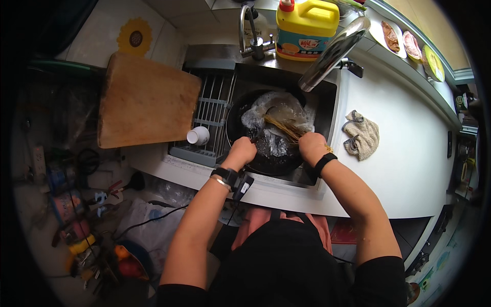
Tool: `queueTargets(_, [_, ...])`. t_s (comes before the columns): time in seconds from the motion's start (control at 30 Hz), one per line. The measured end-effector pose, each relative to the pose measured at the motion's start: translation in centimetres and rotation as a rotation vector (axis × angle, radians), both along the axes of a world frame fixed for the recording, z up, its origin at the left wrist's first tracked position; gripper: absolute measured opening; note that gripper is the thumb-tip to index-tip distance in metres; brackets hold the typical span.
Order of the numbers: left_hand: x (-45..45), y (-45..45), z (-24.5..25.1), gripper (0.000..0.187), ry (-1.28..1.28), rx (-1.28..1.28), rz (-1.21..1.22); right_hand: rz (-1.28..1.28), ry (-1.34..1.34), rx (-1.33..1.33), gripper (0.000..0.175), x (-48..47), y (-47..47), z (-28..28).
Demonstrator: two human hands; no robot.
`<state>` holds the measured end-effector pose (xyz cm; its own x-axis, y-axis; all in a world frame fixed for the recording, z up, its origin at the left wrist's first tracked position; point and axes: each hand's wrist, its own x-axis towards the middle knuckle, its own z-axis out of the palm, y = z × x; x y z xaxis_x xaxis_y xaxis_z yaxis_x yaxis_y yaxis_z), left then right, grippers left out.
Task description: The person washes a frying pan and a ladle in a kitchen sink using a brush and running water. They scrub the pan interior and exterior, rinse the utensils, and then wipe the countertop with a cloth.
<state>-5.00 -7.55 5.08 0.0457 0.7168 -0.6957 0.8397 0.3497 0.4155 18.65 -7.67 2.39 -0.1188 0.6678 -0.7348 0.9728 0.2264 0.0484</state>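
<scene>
A dark wok [278, 169] sits in a steel sink, with foamy grey water [282, 103] and white suds inside it. My right hand [312, 146] grips a bundled bamboo-strip brush [284, 126], its bristle end reaching into the suds. At the wok's near left edge, my left hand [242, 149] is closed on the wok; the exact part under the fingers is hidden. A chrome faucet spout [333, 55] slants over the sink's far right corner, and I cannot tell whether water runs from it.
Left of the wok, a grey drying rack [213, 101] holds a small white cup [198, 136] on its side, next to a wooden cutting board [149, 101]. A yellow detergent jug [307, 30] stands behind the sink. A beige cloth [361, 135] lies on the white counter [406, 172].
</scene>
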Motion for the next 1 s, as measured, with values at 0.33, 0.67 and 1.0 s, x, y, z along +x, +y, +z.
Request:
queueTargets(0.33, [1.7, -1.3, 4.0, 0.014, 0.455, 0.643, -0.655, -0.045, 0.430, 0.243, 0.055, 4.1, -4.7, 16.8])
queueTargets(0.67, [1.3, -1.7, 4.3, 0.022, 0.402, 0.702, -0.718, -0.051, 0.219, 0.289, 0.032, 3.6, -2.2, 9.6])
queueTargets(1.0, [-3.7, -1.5, 6.6, 0.027, 0.405, 0.630, -0.612, 0.106, -0.207, 0.192, 0.051, -0.7, 1.1, -0.5])
